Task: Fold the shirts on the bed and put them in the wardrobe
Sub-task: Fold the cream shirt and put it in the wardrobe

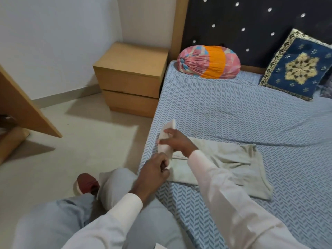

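A pale grey-beige shirt point(233, 162) lies partly folded near the left edge of the bed point(233, 114), which has a blue chevron sheet. Its left end is lifted off the sheet into an upright fold. My right hand point(175, 141) grips the upper part of that raised edge. Lower down, my left hand point(154, 172) pinches the same end at the bed's edge. Both arms wear white sleeves. An open wardrobe door point(23, 105) of light wood stands at the far left.
A wooden bedside cabinet point(131, 78) stands beside the bed's head. A pink and orange bolster point(208, 62) and a blue embroidered cushion point(296, 67) rest against the dark studded headboard. My knee and a red slipper point(86, 183) are over the tiled floor.
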